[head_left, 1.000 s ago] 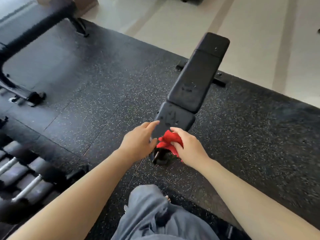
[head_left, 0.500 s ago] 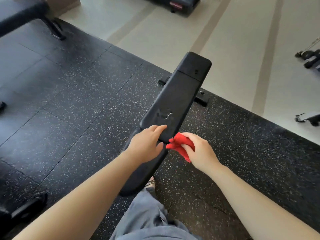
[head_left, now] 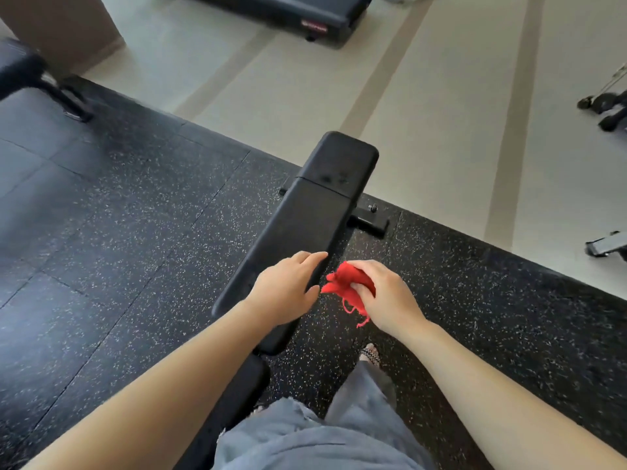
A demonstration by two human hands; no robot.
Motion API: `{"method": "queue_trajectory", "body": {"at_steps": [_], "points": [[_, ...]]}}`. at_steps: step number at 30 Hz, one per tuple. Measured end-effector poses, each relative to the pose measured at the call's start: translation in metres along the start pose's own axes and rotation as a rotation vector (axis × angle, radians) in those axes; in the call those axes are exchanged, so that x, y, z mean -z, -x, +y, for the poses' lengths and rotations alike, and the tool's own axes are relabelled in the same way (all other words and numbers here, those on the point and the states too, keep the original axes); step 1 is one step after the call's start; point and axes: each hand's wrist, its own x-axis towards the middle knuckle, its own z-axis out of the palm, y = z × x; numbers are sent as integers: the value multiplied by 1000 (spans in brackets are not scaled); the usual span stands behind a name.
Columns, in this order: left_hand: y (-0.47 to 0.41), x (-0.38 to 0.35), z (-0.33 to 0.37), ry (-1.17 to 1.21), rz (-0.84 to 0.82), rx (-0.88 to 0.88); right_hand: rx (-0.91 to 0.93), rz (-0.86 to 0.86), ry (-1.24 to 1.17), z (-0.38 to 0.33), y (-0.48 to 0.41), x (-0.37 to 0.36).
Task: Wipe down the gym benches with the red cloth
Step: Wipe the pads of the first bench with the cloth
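Head camera looks down at a long black bench (head_left: 305,225). It stands on a black floor mat (head_left: 118,215) with tiny white specks. The bench runs away from the person and leans a bit to the right. Its far end reaches the edge of the mat, where a pale floor (head_left: 424,113) with brown stripes starts.

The left hand (head_left: 286,290) lies on the near part of the bench top. Its fingers are nearly straight and point to the far end. It holds nothing.

The right hand (head_left: 385,295) is just beside the right side of the bench, above the mat. Its fingers are curled tight around the red cloth (head_left: 341,286), which is all bunched up in that hand. A bit of the cloth pokes out to the left, close to the thumb of the left hand. A thin red thread hangs down from it. It is hard to tell if the cloth touches the bench.

Low down are the person's grey trousers (head_left: 305,442). One foot (head_left: 371,352) stands on the mat to the right of the bench. A second bench (head_left: 20,72) is at the top left. A dark machine (head_left: 298,15) sits on the pale floor at the top.
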Motion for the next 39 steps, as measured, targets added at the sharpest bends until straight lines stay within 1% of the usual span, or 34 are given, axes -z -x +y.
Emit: {"method": "queue_trajectory", "body": {"at_steps": [5,10,16,21,23,25,29,33,36,39], "points": [[-90,-1,61,40,0,99,32,-48,22,59,-59,77],[-162,-4,91,69,18,149,91,-99,34,101,-117,128],[-234,1,93,87,35,218,163,-154,41,127,-196,160],[-306,4,81,116,63,287,203,-184,35,147,-275,182],[-334,7,79,134,46,310,206,-204,43,152,-303,188],[-377,11,73,142,30,343,209,-242,63,164,-349,198],[-422,24,68,119,22,356,247,-271,82,171,-394,212],[-466,33,71,135,30,438,286,-325,81,186,-446,232],[-496,31,74,142,50,514,349,-390,83,202,-486,242],[-525,23,78,124,22,610,411,-469,77,219,-525,248]]}}
